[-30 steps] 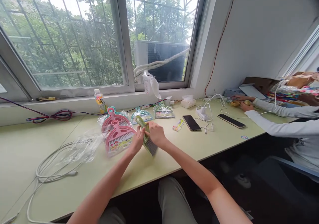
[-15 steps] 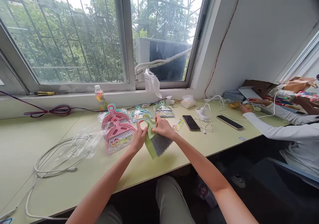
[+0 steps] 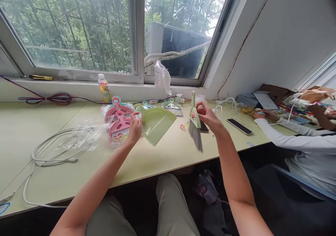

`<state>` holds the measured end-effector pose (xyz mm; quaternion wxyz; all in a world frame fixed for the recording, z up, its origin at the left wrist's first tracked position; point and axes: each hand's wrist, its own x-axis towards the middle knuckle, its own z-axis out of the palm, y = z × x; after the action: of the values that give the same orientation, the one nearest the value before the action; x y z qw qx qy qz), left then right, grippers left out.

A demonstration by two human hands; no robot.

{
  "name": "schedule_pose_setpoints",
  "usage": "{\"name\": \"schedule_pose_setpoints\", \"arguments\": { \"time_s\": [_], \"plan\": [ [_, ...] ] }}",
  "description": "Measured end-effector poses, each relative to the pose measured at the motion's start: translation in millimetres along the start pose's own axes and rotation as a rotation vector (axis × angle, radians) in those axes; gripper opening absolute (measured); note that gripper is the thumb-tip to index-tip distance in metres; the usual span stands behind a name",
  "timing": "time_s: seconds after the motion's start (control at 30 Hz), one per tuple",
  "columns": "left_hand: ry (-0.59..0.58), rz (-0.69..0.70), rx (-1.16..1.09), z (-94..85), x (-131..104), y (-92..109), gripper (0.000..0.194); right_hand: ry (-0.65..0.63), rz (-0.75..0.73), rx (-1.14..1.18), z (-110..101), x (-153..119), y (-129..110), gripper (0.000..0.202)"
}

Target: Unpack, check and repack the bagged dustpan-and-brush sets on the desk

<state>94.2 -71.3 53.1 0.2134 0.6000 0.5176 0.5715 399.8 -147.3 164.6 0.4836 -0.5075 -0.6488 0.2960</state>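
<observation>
My left hand (image 3: 134, 128) is closed on the handle end of a light green dustpan (image 3: 159, 124), whose wide pan points right above the table. To its right, my right hand (image 3: 208, 117) grips a small green hand brush (image 3: 194, 120) with grey bristles hanging down. Dustpan and brush are apart. Just behind my left hand lie pink dustpan and brush sets (image 3: 121, 124) in clear wrapping. Farther back are a blue-green wrapped set (image 3: 147, 105) and a pale green wrapped set (image 3: 172, 104).
Clear plastic wrapping (image 3: 84, 138) and a coiled white cable (image 3: 43, 164) lie at left. A drink bottle (image 3: 105, 88) stands by the window. A black phone (image 3: 239, 126) lies at right, near another person's sleeve (image 3: 278, 138). The table's front edge (image 3: 168, 173) is close to my knees.
The brush and dustpan, held together before, are now separated. My right hand has moved right with the brush; my left hand has moved slightly left with the dustpan. The view has shifted too.
</observation>
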Motion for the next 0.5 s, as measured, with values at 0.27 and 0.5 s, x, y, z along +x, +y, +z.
{"name": "schedule_pose_setpoints", "arguments": {
  "time_s": [0.27, 0.5],
  "plan": [
    [-0.455, -0.205, -0.055, 16.2, -15.0, -10.9, 0.026, -0.201, 0.206, -0.871, -8.3, -7.4, 92.1, 0.023],
    [-0.547, -0.149, -0.11, 27.5, -29.3, -9.6, 0.04, -0.09, 0.229, -0.983, 28.0, -16.7, 126.9, 0.061]
  ]
}}
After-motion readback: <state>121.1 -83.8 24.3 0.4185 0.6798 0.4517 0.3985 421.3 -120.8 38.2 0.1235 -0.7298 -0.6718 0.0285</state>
